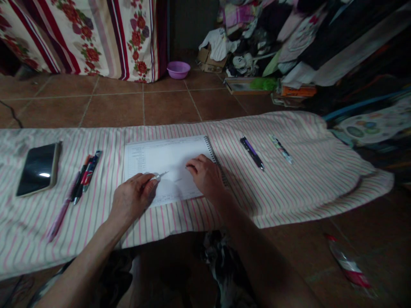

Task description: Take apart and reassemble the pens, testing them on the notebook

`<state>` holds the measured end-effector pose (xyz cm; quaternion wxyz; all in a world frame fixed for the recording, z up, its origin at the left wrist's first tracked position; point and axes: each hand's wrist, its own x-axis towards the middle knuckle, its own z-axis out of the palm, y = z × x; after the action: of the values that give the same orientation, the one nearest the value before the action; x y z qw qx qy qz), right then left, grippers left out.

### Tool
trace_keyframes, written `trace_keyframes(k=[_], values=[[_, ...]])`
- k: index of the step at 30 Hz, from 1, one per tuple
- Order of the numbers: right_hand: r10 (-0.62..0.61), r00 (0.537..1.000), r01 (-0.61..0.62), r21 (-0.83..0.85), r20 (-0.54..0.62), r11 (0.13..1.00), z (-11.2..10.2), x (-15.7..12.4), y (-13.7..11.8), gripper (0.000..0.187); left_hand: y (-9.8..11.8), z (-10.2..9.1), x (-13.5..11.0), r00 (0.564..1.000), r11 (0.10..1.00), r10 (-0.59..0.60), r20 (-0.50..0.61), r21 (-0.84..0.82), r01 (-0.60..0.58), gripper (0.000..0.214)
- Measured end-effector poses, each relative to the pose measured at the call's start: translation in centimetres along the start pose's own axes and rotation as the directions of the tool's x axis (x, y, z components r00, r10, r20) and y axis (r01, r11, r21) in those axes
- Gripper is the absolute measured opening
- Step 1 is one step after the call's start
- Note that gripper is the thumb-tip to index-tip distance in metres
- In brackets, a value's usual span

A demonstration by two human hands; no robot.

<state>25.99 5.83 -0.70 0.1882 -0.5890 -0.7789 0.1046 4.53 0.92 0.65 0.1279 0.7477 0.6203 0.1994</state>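
A spiral notebook (173, 156) lies open-faced on the striped cloth, with printed lines along its edges. Over its lower left part, my left hand (132, 194) pinches a small pale pen piece (157, 176) with a thin tip pointing right. My right hand (205, 176) is above the notebook's right side, thumb and fingertips pressed together; a tiny dark bit shows there, too small to name. Between the hands, a faint thin streak shows on the page, and I cannot tell whether it is an object or a shadow.
Several pens (86, 175) and a phone (37, 169) lie to the left. On the right are a purple-and-black pen (252, 153) and a patterned pen (281, 149). A purple basin (178, 70), piled clothes and a plastic bottle (348, 263) are on the floor.
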Motion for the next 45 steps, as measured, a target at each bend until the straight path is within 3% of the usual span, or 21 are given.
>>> trace_keyframes(k=[5,9,11,13,16,24,33,45], values=[[-0.016,1.0,0.018,0.067,-0.023,0.998,-0.3,0.0,-0.5,0.012,-0.1,0.0,0.0,1.0,1.0,0.016,-0.011,-0.001,-0.016,0.039],[0.011,0.999,0.005,0.379,-0.042,0.925,-0.1,0.1,-1.0,0.009,-0.2,0.0,0.0,1.0,1.0,0.012,-0.022,0.024,-0.011,0.038],[0.064,0.998,-0.059,0.609,0.014,0.791,0.2,0.1,-1.3,0.007,-0.2,0.0,0.0,0.999,0.999,0.012,-0.033,0.033,-0.01,0.038],[0.105,0.988,-0.151,0.786,0.11,0.6,0.5,0.1,-1.7,0.009,-0.1,-0.1,0.1,0.999,0.999,0.012,-0.039,0.032,-0.011,0.038],[0.119,0.968,-0.251,0.893,0.222,0.373,0.5,0.0,-2.5,0.02,0.0,-0.2,0.2,0.999,0.999,0.003,-0.039,0.037,-0.002,0.038],[0.126,0.892,-0.443,0.895,0.434,0.05,-0.1,-0.3,-3.8,0.015,-0.8,-0.1,0.2,0.999,0.999,0.008,-0.054,0.042,-0.006,0.036],[0.097,0.821,-0.519,0.806,0.563,-0.284,0.3,0.1,-3.9,0.01,-0.8,-0.2,0.1,0.998,0.999,-0.016,-0.058,0.046,0.018,0.037],[0.001,0.748,-0.571,0.644,0.664,-0.509,-0.1,0.3,-4.5,0.013,-1.1,-0.2,0.0,0.997,0.999,-0.034,-0.071,0.005,0.034,0.035]])
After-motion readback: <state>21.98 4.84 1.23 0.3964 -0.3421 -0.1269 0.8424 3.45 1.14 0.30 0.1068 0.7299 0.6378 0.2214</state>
